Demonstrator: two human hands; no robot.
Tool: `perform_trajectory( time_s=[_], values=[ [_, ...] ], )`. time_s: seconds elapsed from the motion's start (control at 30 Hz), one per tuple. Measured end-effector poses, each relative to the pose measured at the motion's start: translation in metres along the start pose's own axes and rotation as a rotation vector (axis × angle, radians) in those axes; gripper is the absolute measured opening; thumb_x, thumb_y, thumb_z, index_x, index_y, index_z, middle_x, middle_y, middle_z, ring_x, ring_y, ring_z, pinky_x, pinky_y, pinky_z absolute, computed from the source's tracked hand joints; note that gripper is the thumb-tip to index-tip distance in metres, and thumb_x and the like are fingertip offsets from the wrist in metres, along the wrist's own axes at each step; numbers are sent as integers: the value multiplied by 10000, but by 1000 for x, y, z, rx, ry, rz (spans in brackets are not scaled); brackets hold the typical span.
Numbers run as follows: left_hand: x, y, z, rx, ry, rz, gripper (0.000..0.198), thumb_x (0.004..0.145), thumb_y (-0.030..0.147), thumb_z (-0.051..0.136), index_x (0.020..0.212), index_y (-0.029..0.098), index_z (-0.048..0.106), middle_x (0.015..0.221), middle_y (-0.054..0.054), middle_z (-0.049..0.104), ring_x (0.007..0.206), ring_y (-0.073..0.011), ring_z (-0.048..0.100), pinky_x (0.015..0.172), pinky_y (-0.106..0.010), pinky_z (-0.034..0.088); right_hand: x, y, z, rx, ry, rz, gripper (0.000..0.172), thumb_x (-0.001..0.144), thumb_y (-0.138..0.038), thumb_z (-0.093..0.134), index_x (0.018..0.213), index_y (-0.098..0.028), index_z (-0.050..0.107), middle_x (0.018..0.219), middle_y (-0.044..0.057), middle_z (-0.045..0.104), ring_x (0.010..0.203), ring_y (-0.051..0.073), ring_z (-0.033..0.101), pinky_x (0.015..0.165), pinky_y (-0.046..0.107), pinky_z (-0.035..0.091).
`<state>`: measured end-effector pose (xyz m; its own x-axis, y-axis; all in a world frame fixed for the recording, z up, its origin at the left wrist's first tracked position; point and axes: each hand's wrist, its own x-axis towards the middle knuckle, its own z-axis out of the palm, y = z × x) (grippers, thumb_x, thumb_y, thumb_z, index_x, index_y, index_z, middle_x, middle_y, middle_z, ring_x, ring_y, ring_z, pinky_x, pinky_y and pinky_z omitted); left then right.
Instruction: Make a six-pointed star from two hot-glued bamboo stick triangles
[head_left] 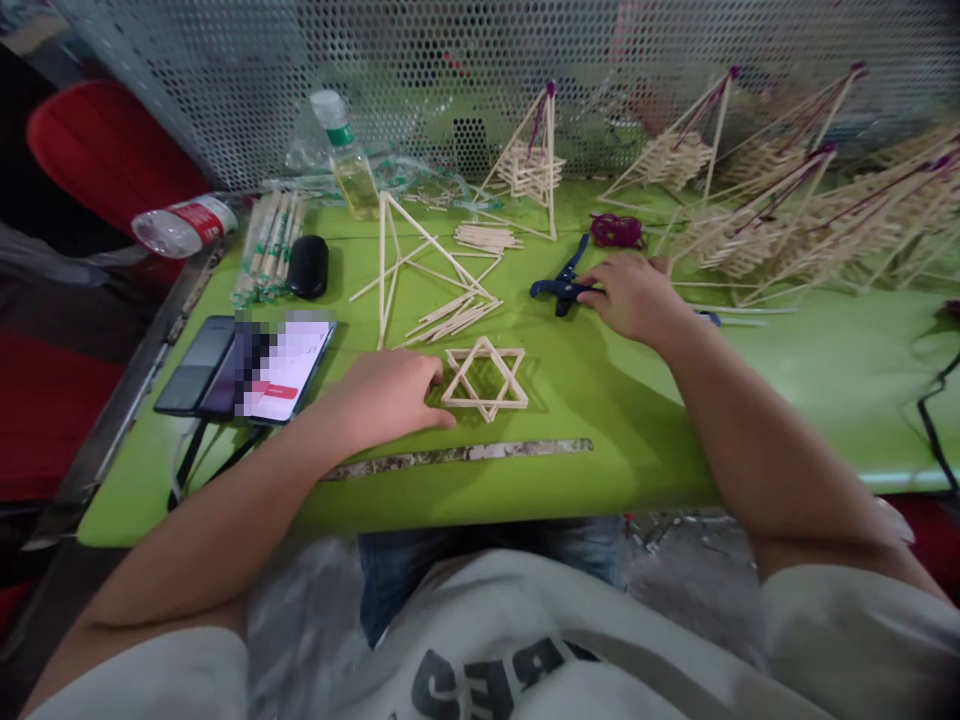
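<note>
My left hand [394, 395] rests on the green table just left of a six-pointed star [486, 402] built from thin wooden sticks. Its thumb and fingers are apart, reaching toward the star's left side, with nothing held. Dark blue pliers [564, 288] lie on the table to the upper right of the star. The fingers of my right hand [634, 295] close on one handle of them. Behind the star are a loose bundle of sticks [456, 320] and a pyramid-shaped stick frame [384, 260]. A flat patterned strip [480, 453] lies in front.
Several finished stick pyramids [750, 225] crowd the back right, near a bundle of purple string [616, 231]. At left are phones [289, 375], a black case [308, 267], packaged sticks [271, 240] and a plastic bottle [187, 225]. A liquid-filled bottle [349, 165] stands before the perforated metal panel [420, 70].
</note>
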<state>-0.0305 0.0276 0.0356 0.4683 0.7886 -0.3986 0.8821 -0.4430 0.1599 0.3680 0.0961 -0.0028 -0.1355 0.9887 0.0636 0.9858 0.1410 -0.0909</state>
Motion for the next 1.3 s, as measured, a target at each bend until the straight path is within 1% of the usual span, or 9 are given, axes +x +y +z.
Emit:
perform_trajectory(
  time_s=[0.1, 0.23, 0.4, 0.57, 0.77, 0.87, 1.0, 1.13, 1.3],
  values=[
    [-1, 1, -1, 8, -12, 16, 497, 945, 657, 897, 1179, 226, 817, 1120, -91, 886, 899, -322, 802, 674, -390, 457, -19, 24, -36, 24, 89, 115, 436, 1206, -381, 634, 1326, -31, 865, 1246, 289, 841, 1098, 278, 702, 977, 469, 431],
    [-3, -2, -4, 10, -68, 5, 517, 948, 688, 895, 1160, 233, 772, 1121, -86, 871, 896, -309, 793, 670, -380, 467, -69, 69, -59, 70, 176, 375, 286, 1092, -390, 757, 1163, -148, 891, 992, 126, 840, 829, 208, 653, 804, 354, 433],
    [-4, -7, -2, 84, -59, -6, 606, 972, 761, 853, 1234, 224, 747, 1186, -120, 875, 920, -340, 804, 668, -379, 439, -114, 91, -15, 67, -78, 675, 496, 1056, -664, 735, 934, -196, 841, 918, 193, 801, 749, 271, 557, 787, 437, 380],
    [-3, -9, 2, 90, -20, 37, 600, 970, 736, 871, 1231, 207, 759, 1252, -146, 877, 899, -328, 800, 649, -370, 410, -126, 95, 8, 314, -5, 718, 389, 1086, -525, 723, 811, -253, 683, 763, 121, 686, 743, 261, 511, 819, 462, 390],
    [-3, -8, 4, 87, 20, 72, 558, 964, 718, 894, 1158, 207, 780, 1115, -128, 874, 841, -317, 788, 613, -371, 385, -149, 57, -9, 1014, 240, 551, 577, 850, -812, 872, 960, -296, 637, 901, 64, 641, 778, 246, 598, 800, 472, 478],
    [-4, -4, 3, 88, 49, 108, 542, 973, 719, 886, 1118, 208, 774, 1040, -107, 856, 836, -323, 785, 617, -386, 403, -149, 21, -11, 1296, 213, 406, 631, 705, -802, 996, 928, -300, 685, 728, -10, 491, 655, 195, 446, 690, 435, 387],
    [-5, 5, 3, 75, 67, 110, 537, 999, 723, 860, 1112, 203, 783, 1063, -107, 854, 916, -339, 815, 678, -404, 493, -119, -24, -20, 1489, 112, 301, 532, 797, -726, 1006, 973, -256, 831, 620, -52, 356, 609, 158, 281, 635, 393, 263],
    [-8, 11, 4, 112, 78, 97, 497, 1056, 686, 810, 1172, 203, 811, 1170, -139, 869, 1094, -371, 845, 836, -425, 604, -80, -55, -43, 1700, 154, 119, 446, 876, -602, 1040, 1118, -258, 892, 625, -66, 367, 656, 158, 277, 705, 367, 401],
    [-10, 12, 9, 70, 83, 45, 652, 1031, 694, 838, 1380, 150, 752, 1253, -188, 864, 1112, -401, 851, 882, -467, 655, -62, -65, -26, 1708, -422, 10, 402, 864, -632, 1017, 1103, -321, 929, 493, -78, 343, 579, 153, 374, 711, 369, 427]
  ],
)
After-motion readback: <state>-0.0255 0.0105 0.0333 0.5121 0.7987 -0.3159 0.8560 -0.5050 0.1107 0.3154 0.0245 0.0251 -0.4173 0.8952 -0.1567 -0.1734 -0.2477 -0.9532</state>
